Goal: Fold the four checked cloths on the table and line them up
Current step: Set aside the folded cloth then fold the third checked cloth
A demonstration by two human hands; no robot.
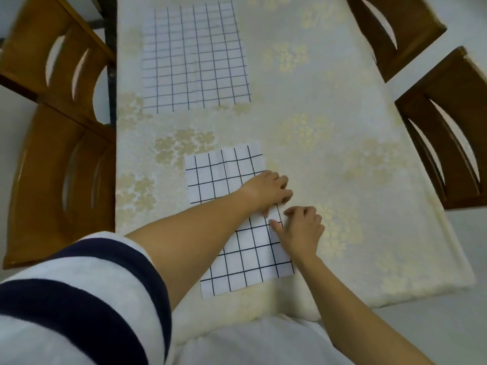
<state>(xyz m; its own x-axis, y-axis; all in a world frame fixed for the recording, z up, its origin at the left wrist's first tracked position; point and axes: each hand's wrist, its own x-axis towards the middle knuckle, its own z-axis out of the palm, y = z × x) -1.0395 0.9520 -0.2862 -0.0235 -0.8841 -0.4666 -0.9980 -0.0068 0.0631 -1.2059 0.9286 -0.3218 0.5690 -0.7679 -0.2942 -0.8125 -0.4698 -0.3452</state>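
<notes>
Filling most of the frame, table (329, 154) under a cream flowered covering. Flanking it along the left and right edges, wooden chairs (60, 180). Crossing the lower left corner, a white sleeve (79, 299) with dark stripes. Lying flat and spread open in the upper left of the table, large checked cloth (195, 56). Stretching from frame centre toward lower centre, narrower checked cloth (245, 259); one piece or two, cannot tell. Pinching its right edge near centre, left hand (266, 191), thumb on top, fingers curled. Just below, right hand (303, 230) grasping the same edge likewise.
</notes>
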